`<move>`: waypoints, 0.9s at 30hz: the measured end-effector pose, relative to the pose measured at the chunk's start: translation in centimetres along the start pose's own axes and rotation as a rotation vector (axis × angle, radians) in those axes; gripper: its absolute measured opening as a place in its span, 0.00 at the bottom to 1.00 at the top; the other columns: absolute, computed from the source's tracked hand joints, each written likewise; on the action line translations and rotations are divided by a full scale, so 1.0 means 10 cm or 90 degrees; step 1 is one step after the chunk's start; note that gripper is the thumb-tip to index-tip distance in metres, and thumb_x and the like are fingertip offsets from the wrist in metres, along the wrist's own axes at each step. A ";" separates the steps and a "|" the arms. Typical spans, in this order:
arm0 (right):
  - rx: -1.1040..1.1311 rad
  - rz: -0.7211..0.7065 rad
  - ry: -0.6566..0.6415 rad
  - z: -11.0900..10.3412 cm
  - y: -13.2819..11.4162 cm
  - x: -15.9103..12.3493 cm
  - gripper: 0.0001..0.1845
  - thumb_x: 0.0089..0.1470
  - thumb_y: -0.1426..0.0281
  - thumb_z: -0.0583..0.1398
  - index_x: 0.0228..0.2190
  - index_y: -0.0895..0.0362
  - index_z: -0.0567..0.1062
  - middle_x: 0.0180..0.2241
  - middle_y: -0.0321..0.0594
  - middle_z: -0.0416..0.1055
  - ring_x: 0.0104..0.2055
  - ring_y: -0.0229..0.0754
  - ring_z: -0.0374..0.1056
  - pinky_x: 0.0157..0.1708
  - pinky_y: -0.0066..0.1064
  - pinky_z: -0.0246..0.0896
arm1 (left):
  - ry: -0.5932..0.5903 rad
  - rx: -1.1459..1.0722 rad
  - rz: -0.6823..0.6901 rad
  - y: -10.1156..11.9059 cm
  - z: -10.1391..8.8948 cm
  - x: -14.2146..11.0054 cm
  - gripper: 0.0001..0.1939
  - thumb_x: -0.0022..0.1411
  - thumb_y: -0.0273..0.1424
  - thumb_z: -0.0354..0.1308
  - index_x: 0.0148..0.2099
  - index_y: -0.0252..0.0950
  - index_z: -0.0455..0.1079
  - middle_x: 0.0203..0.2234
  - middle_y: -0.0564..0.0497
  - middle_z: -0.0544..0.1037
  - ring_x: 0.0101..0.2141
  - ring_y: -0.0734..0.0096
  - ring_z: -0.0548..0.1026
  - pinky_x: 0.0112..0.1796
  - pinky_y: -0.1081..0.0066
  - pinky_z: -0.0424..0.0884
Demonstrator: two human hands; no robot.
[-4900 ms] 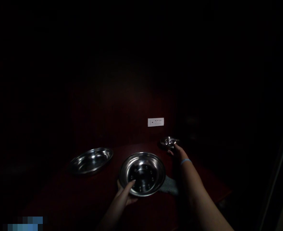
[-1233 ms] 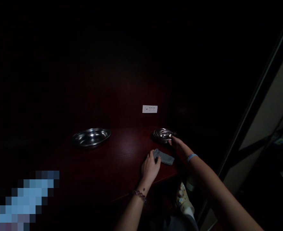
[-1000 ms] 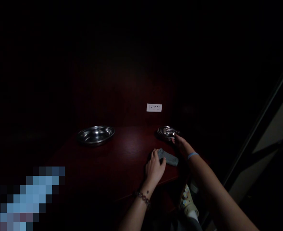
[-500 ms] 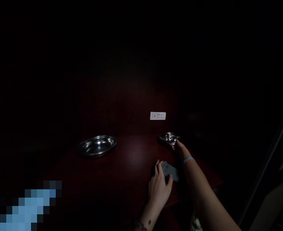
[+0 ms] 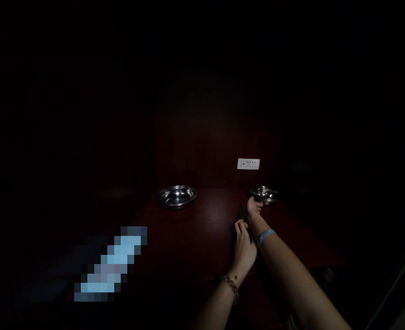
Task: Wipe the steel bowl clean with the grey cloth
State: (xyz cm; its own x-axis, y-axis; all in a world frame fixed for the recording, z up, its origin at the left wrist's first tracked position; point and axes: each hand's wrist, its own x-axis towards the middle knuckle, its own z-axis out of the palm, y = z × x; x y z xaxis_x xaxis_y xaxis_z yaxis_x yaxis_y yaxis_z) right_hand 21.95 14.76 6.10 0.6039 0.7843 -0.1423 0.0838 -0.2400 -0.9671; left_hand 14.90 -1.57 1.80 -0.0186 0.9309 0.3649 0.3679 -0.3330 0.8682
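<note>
My left hand (image 5: 245, 245) is low over the near part of the dark red table, its fingers curled inward. Whatever they close on is hidden; the grey cloth does not show clearly. A beaded bracelet (image 5: 231, 285) circles that wrist. Just beyond, my right hand (image 5: 255, 206) is at the near left edge of a small shiny metal bowl (image 5: 264, 195), fingers bent toward its rim. Whether it grips anything is not visible. A light blue band (image 5: 267, 237) is on the right wrist. A wider, shallow metal dish (image 5: 177, 197) stands farther left.
The dark red table (image 5: 209, 247) runs back to a dark panel. A white socket plate (image 5: 248, 164) is mounted there, above and left of the small bowl. A pixelated bright blue shape (image 5: 111, 261) covers the lower left. Much of the surroundings is too dark to make out.
The view has turned left, shifting everything rightward in the picture. My right hand has moved from the small bowl's near right edge to its near left. The grey cloth is no longer clearly visible.
</note>
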 end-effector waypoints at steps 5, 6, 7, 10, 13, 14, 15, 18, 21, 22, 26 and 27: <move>-0.099 -0.048 0.039 -0.27 -0.02 -0.31 0.23 0.64 0.63 0.49 0.55 0.58 0.69 0.58 0.61 0.65 0.62 0.59 0.60 0.57 0.53 0.58 | 0.049 0.019 -0.042 -0.03 -0.10 0.02 0.16 0.56 0.17 0.44 0.45 0.38 0.57 0.49 0.39 0.66 0.49 0.65 0.71 0.55 0.64 0.66; -0.113 -0.065 0.037 -0.35 0.01 -0.35 0.22 0.64 0.64 0.50 0.55 0.58 0.70 0.58 0.60 0.65 0.62 0.59 0.59 0.58 0.53 0.57 | 0.036 0.039 -0.042 -0.04 -0.16 0.03 0.16 0.57 0.18 0.43 0.45 0.39 0.57 0.49 0.38 0.66 0.49 0.66 0.71 0.55 0.64 0.66; -0.132 -0.086 0.040 -0.44 0.06 -0.39 0.22 0.63 0.64 0.51 0.55 0.59 0.70 0.59 0.60 0.64 0.63 0.59 0.57 0.59 0.53 0.55 | 0.023 0.063 -0.030 -0.05 -0.25 0.05 0.16 0.58 0.18 0.42 0.46 0.40 0.58 0.50 0.37 0.66 0.50 0.66 0.71 0.55 0.66 0.66; -0.272 -0.196 0.100 -0.62 0.31 -0.49 0.24 0.62 0.65 0.52 0.55 0.63 0.69 0.61 0.63 0.61 0.65 0.62 0.52 0.62 0.54 0.47 | 0.027 0.177 0.023 -0.12 -0.66 0.14 0.19 0.57 0.19 0.44 0.50 0.37 0.60 0.54 0.36 0.64 0.55 0.66 0.68 0.60 0.66 0.60; -0.477 -0.323 0.126 -0.69 0.59 -0.57 0.24 0.61 0.67 0.53 0.54 0.65 0.70 0.58 0.63 0.64 0.62 0.63 0.56 0.60 0.53 0.47 | 0.043 0.328 0.049 -0.23 -1.21 0.32 0.23 0.58 0.22 0.47 0.56 0.28 0.60 0.63 0.34 0.58 0.61 0.55 0.63 0.62 0.54 0.58; -0.517 -0.349 0.117 -0.69 0.67 -0.58 0.24 0.61 0.67 0.52 0.55 0.65 0.70 0.57 0.62 0.65 0.61 0.62 0.57 0.60 0.52 0.48 | 0.049 0.380 0.069 -0.27 -1.40 0.39 0.23 0.59 0.23 0.47 0.58 0.26 0.60 0.65 0.33 0.56 0.63 0.52 0.61 0.63 0.55 0.57; -0.543 -0.356 0.115 -0.68 0.73 -0.59 0.24 0.61 0.67 0.51 0.55 0.66 0.70 0.57 0.63 0.65 0.61 0.62 0.58 0.59 0.51 0.49 | 0.061 0.433 0.084 -0.32 -1.58 0.46 0.24 0.60 0.22 0.47 0.59 0.25 0.60 0.66 0.32 0.55 0.65 0.51 0.58 0.64 0.56 0.55; -0.580 -0.398 0.094 -0.65 0.80 -0.59 0.26 0.63 0.67 0.49 0.56 0.68 0.69 0.58 0.64 0.63 0.63 0.60 0.56 0.58 0.47 0.51 | 0.105 0.557 0.092 -0.48 -2.02 0.65 0.26 0.63 0.23 0.45 0.62 0.24 0.61 0.68 0.33 0.56 0.67 0.52 0.55 0.66 0.57 0.48; -0.595 -0.428 0.056 -0.63 0.79 -0.58 0.27 0.63 0.66 0.50 0.58 0.68 0.68 0.61 0.62 0.61 0.64 0.59 0.54 0.58 0.45 0.51 | 0.076 0.626 0.093 -0.64 -2.28 0.75 0.26 0.66 0.26 0.44 0.64 0.28 0.61 0.68 0.38 0.60 0.67 0.54 0.56 0.66 0.55 0.47; -0.597 -0.420 0.050 -0.62 0.78 -0.58 0.27 0.63 0.66 0.50 0.58 0.68 0.68 0.61 0.62 0.61 0.64 0.59 0.54 0.58 0.44 0.51 | 0.056 0.643 0.088 -0.69 -2.33 0.77 0.25 0.67 0.27 0.44 0.65 0.30 0.61 0.67 0.40 0.63 0.67 0.55 0.57 0.66 0.55 0.47; -0.593 -0.416 0.063 -0.58 0.75 -0.60 0.25 0.64 0.67 0.49 0.56 0.67 0.70 0.59 0.61 0.64 0.63 0.58 0.56 0.58 0.43 0.51 | 0.011 0.680 0.077 -0.83 -2.43 0.82 0.24 0.69 0.30 0.43 0.64 0.30 0.63 0.62 0.39 0.69 0.63 0.54 0.64 0.64 0.56 0.52; -0.593 -0.424 0.062 -0.57 0.75 -0.60 0.25 0.64 0.67 0.49 0.56 0.66 0.70 0.58 0.60 0.64 0.62 0.58 0.56 0.58 0.43 0.51 | 0.007 0.683 0.077 -0.84 -2.45 0.83 0.24 0.69 0.30 0.44 0.63 0.31 0.64 0.61 0.40 0.71 0.62 0.55 0.66 0.64 0.57 0.54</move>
State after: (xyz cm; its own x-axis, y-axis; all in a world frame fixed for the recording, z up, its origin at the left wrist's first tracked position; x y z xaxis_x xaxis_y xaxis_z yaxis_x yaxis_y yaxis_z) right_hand 23.45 5.00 0.91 0.2751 0.8767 0.3947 0.9386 -0.1560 -0.3078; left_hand -11.13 5.29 5.75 0.0660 0.8975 0.4359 0.9904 -0.1120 0.0806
